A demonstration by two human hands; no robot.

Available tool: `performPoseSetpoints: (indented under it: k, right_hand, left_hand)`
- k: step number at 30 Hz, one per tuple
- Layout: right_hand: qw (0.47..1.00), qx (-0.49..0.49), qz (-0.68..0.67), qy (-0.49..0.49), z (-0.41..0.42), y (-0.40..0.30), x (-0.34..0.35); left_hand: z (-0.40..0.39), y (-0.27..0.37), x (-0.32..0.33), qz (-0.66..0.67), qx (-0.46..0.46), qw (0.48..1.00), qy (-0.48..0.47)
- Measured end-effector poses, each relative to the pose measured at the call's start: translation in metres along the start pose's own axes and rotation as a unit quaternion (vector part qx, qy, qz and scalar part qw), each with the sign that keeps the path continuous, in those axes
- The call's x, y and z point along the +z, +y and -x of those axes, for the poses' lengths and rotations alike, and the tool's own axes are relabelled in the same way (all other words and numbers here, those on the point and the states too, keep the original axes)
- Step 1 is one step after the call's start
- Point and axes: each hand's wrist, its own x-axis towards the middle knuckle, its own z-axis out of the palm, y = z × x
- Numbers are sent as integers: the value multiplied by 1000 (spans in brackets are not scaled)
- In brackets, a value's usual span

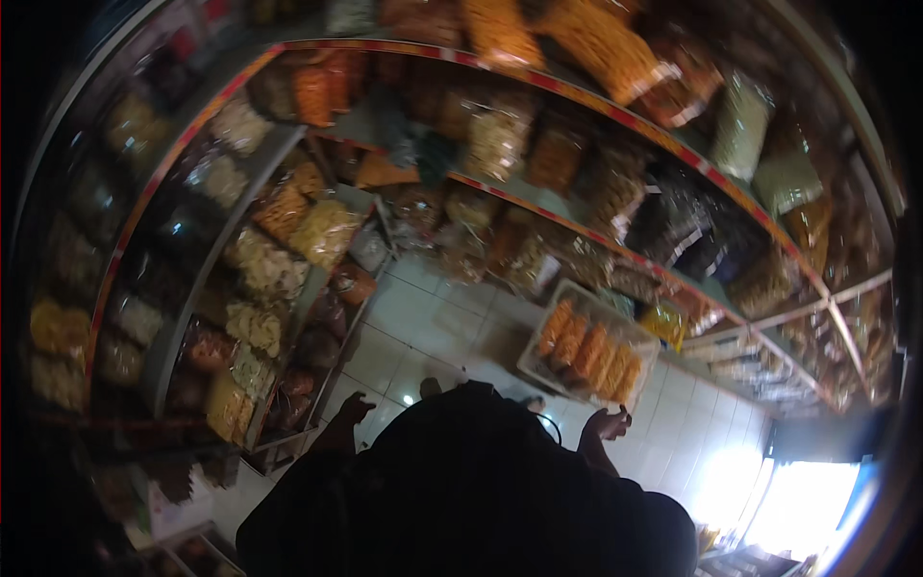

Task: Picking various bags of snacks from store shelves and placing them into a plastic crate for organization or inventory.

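My left hand (355, 410) hangs at my side near the low left shelves, its fingers apart and nothing in them. On the other side, my right hand (609, 424) is held out with its fingers partly curled, and nothing shows in it. Just beyond the right hand, a translucent plastic crate (532, 353) stands on the tiled floor (404, 317). Several clear bags of orange snacks (593, 350) lie in a row inside the crate. The right hand appears near the crate's close edge; whether they touch cannot be told.
Shelves with a red and yellow edge strip (613, 112) curve around ahead, packed with clear bags of dry food. More bags, such as yellow snacks (324, 232) and pale chips (254, 326), fill the left shelves. A bright opening (804, 505) lies at the lower right.
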Motion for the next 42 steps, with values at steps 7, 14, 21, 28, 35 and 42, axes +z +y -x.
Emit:
performPoseSetpoints:
  k: [7,14,21,28,35,42]
  right_hand:
    - [963,-205,-170,-27,84,-165,22]
    - [864,-439,-241,-43,155,-294,-8]
    - [747,-520,-390,-138,207,-381,-9]
    - [549,-708,-414,-157,290,-508,-8]
    - [426,-737,-461,-250,395,-631,-34]
    - [321,-522,-609,-503,473,-733,-76]
  left_hand:
    - [119,-116,36,187,-34,980,-60]
    - [123,-144,115,65,116,987,94]
    - [101,3,2,278,-173,938,116]
    - [33,4,-116,341,-173,907,175]
    - [-85,106,-343,229,77,910,335]
    - [-177,327,-590,305,408,686,519]
